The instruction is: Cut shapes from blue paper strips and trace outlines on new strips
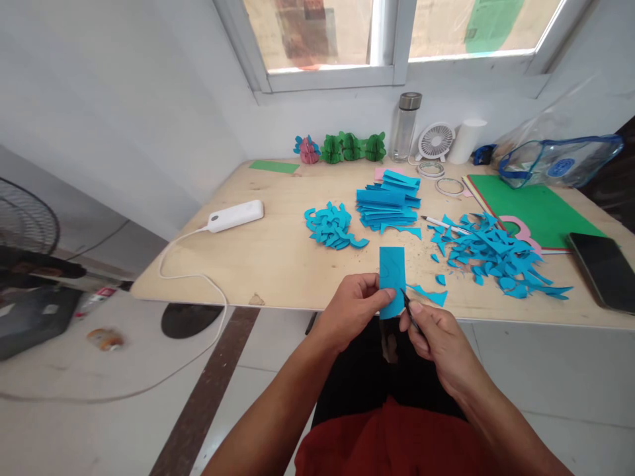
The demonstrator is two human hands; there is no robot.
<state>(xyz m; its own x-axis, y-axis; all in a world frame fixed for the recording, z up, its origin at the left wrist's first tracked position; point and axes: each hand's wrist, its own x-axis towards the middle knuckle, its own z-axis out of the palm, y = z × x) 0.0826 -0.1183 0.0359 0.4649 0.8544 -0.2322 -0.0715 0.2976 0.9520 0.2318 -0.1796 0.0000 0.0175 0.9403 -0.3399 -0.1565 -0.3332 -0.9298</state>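
My left hand (354, 305) pinches a blue paper strip (392, 264) upright at the table's front edge, thumb on its face. A faint curved line shows on the strip. My right hand (434, 330) is closed around dark scissors (407, 303), whose tips touch or nearly touch the strip's right edge. Behind the strip lies a stack of blue paper strips (387, 201). To its left is a pile of curved blue cut pieces (330, 226). Blue scraps (496, 251) spread over the right side, with one scrap (430, 295) close to my right hand.
On the wooden table (238, 264) are a white power bank (235, 215) with a cable, a pen (444, 224), tape rolls (450, 186), green sheets (536, 211) and a phone (602, 268). Paper figures (350, 146), a bottle (405, 129) and a small fan (436, 141) stand along the back.
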